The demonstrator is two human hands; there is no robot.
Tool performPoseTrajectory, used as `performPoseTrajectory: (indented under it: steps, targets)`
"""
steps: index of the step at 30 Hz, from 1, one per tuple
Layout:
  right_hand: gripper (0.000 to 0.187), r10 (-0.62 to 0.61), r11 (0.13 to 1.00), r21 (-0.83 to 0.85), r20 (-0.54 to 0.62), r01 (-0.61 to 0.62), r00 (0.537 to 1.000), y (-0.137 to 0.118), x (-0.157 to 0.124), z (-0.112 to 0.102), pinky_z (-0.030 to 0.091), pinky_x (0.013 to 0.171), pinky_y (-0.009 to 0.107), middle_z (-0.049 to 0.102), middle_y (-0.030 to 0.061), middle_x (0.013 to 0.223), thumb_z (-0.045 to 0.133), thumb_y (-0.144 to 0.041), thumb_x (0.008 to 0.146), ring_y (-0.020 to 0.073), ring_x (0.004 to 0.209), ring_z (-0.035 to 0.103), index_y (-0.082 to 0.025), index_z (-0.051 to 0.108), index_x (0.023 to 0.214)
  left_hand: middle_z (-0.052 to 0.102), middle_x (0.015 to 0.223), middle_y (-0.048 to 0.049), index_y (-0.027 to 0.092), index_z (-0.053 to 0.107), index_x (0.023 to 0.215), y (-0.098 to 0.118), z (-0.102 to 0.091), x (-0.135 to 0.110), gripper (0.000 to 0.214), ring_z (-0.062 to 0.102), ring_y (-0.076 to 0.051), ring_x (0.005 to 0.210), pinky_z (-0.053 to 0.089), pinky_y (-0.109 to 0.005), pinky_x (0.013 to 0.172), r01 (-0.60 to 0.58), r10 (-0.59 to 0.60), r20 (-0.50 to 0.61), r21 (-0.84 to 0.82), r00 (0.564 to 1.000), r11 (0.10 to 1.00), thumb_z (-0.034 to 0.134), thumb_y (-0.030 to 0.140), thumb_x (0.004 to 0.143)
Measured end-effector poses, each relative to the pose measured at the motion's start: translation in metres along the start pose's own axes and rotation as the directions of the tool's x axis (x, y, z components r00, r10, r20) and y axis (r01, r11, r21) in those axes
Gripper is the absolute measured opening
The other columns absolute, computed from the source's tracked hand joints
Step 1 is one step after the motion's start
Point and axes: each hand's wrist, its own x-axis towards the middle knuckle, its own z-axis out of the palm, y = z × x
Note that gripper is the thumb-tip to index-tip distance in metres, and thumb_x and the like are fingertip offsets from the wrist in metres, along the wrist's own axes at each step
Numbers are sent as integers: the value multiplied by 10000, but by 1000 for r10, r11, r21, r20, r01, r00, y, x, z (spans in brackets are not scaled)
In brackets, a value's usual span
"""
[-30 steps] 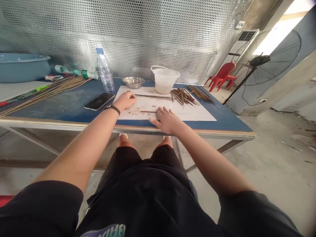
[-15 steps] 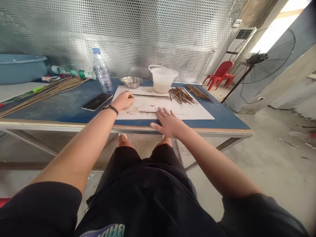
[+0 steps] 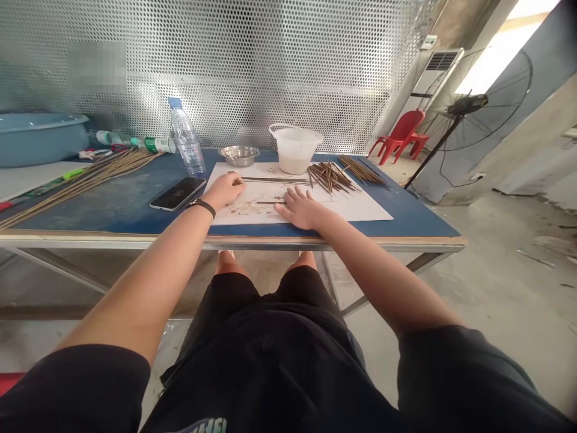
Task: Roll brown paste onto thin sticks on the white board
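Observation:
My right hand (image 3: 301, 208) lies flat, palm down, on the white board (image 3: 360, 210), fingers stretched out. From under it, to the left, sticks out a thin brown stick (image 3: 269, 202) that looks like an incense stick; its middle is hidden. My left hand (image 3: 226, 191), wearing a dark wristband, rests on the board's left side with curled fingers. Its fingertips are at the left ends of several long thin sticks (image 3: 277, 180); whatever lies between them is hidden. Brown smears mark the board. A loose pile of brown sticks (image 3: 331, 178) lies at its right.
Behind the board stand a metal bowl (image 3: 240, 156) and a white plastic bucket (image 3: 297, 150). More sticks (image 3: 364, 170) lie at the right. On the left are a phone (image 3: 177, 193), a water bottle (image 3: 187, 141), long tan strands (image 3: 81, 183) and a blue basin (image 3: 40, 139).
My right hand has slid forward over the board, away from the table's front edge, and the stick beneath it has shifted slightly forward. My left hand has hardly moved. The view has tilted slightly.

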Motion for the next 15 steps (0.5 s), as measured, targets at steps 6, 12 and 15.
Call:
performPoseTrajectory:
  steps: [6, 12, 15]
  targets:
    - [1286, -60, 998, 21, -53, 62, 997, -6, -52, 19, 110, 1418, 632, 93, 268, 1883, -47, -906, 985, 450, 1765, 37, 74, 189, 1783, 649, 751, -39, 236, 604, 846, 3, 0, 0, 145, 535, -197, 613, 365, -324, 573, -15, 16, -29, 39, 999, 999, 716, 305, 907]
    - [1301, -79, 994, 64, -96, 85, 992, -17, -35, 26, 103, 1419, 625, 105, 265, 1883, -31, -929, 978, 449, 1765, 39, 66, 196, 1785, 632, 733, -31, 234, 587, 820, 4, 1, -2, 159, 528, -191, 615, 370, -313, 569, -18, 19, -35, 34, 999, 999, 701, 295, 912]
    - [1222, -21, 998, 57, -84, 26, 996, -15, -3, 18, 81, 1418, 626, 142, 275, 1881, -31, -852, 1025, 449, 1766, 40, 82, 215, 1774, 613, 707, -17, 234, 579, 813, 6, 0, -3, 160, 508, -180, 587, 368, -312, 562, -15, 15, -30, 22, 999, 1000, 694, 291, 910]
